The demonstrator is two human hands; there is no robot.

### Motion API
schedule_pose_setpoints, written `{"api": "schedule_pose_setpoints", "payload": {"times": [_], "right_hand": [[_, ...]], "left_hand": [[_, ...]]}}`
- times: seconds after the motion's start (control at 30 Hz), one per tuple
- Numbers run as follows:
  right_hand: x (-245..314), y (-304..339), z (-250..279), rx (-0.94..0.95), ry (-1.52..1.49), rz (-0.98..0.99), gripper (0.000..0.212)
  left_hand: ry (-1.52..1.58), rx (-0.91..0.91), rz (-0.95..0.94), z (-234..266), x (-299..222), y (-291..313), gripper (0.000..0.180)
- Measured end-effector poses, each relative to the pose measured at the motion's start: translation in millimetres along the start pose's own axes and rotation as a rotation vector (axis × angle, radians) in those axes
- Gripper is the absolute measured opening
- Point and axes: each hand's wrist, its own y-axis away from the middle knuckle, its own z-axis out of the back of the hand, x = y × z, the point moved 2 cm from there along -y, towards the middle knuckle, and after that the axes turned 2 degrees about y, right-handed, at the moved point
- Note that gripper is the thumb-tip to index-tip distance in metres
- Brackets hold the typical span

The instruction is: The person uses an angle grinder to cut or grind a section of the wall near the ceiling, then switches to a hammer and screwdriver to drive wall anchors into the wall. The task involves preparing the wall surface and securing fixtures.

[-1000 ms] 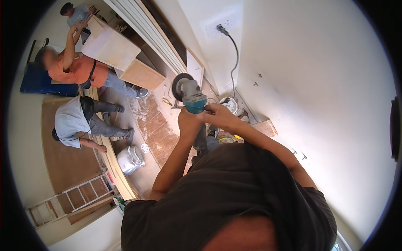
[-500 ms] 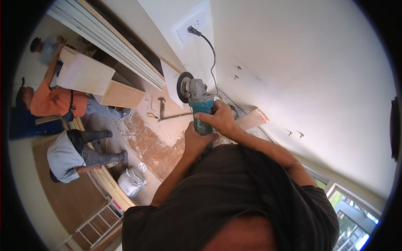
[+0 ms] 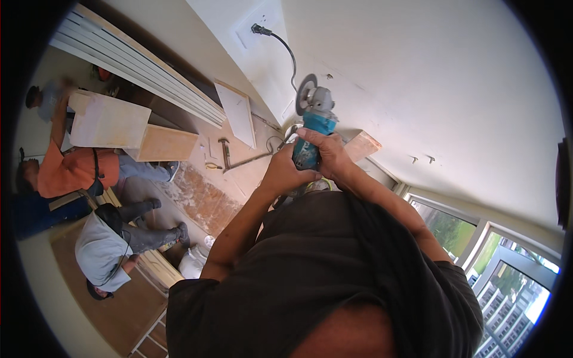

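Observation:
Both hands hold a teal and grey angle grinder in front of me, its head pointing up and away. My left hand is closed round the rear of the teal body. My right hand grips the body from the right, its thumb laid across the top. The grinder's round disc stands on edge at the head's left side. Just beyond the head, a small metal fitting juts from the white wall. Whether the disc touches the wall, I cannot tell.
A black plug sits in a wall outlet, its cord hanging behind the grinder. Two more fittings jut from the wall at right. A hammer and a pry bar lie on the floor. Several people work at left near wooden boxes. Windows stand at right.
The grinder has risen and moved right with both hands, toward the wall fittings. Its head now covers one of them. The view has shifted, bringing more of the windows in.

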Motion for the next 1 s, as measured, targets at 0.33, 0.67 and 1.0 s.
{"api": "schedule_pose_setpoints", "payload": {"times": [0.33, 0.67, 1.0], "right_hand": [[65, 104, 33, 0.042, -0.077, 0.378, 0.053], [100, 208, 93, -0.539, -0.558, 0.898, 0.051], [22, 228, 152, -0.758, -0.929, 0.909, 0.054]], "left_hand": [[0.931, 0.665, -0.005, -13, -27, -7, 0.080], [0.641, 1.301, -0.043, -88, -143, -51, 0.067], [0.173, 1.308, -0.060, -144, -132, -38, 0.041]]}}
